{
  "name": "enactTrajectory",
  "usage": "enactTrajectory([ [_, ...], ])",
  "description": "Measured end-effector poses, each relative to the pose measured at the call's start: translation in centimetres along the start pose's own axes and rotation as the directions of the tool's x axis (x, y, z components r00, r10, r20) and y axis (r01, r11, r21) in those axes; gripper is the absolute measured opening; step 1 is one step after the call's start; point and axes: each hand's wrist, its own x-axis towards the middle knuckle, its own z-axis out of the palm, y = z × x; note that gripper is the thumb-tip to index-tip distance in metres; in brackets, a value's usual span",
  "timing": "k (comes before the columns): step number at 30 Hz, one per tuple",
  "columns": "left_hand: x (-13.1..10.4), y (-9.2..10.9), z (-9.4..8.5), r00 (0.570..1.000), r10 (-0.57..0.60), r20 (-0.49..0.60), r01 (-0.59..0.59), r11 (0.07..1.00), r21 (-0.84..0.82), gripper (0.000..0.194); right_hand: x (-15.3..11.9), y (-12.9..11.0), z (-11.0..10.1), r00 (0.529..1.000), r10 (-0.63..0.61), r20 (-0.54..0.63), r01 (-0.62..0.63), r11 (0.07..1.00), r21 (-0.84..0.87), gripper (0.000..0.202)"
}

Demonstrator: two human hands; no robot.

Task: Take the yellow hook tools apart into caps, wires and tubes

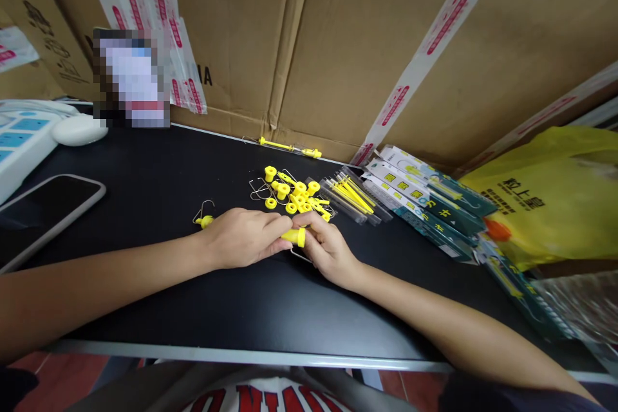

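Note:
Between my hands is a yellow plastic cylinder with a wider collar (295,237). My left hand (244,236) is closed, thumb and fingers pinching it from the left. My right hand (329,246) has its fingers bent in against the collar end. A thin bent metal wire (302,257) shows under the right fingers; whether it joins the cylinder is hidden. Beside my left wrist lies a yellow cap with a wire hook (205,221). Just beyond my hands is a pile of yellow caps (282,190), rings and wire hooks.
Clear tubes with yellow rods (355,196) lie right of the pile. Farther right are printed narrow boxes (425,196) and a yellow bag (550,187). A finished-looking yellow tool (290,147) lies by the cardboard (232,32). A phone (48,215) and power strip (24,141) occupy the left.

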Motion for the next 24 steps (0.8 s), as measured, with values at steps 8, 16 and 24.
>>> enactTrajectory([
  [8, 0.1, -0.2, -0.2, 1.0, 0.006, 0.003, -0.006, 1.0, 0.01, 0.037, 0.0, -0.6, 0.6, 0.975, 0.213, 0.068, -0.223, 0.911, 0.347, 0.016],
  [16, 0.4, -0.4, -0.5, 0.988, -0.071, 0.137, 0.085, 0.991, -0.101, 0.032, -0.4, -0.6, 0.6, 0.99, 0.138, 0.007, -0.138, 0.977, 0.162, 0.011],
  [24, 0.5, -0.3, -1.1, 0.986, -0.04, 0.16, 0.051, 0.996, -0.068, 0.035, -0.3, -1.2, 0.9, 0.95, 0.292, 0.111, -0.309, 0.824, 0.475, 0.015],
])
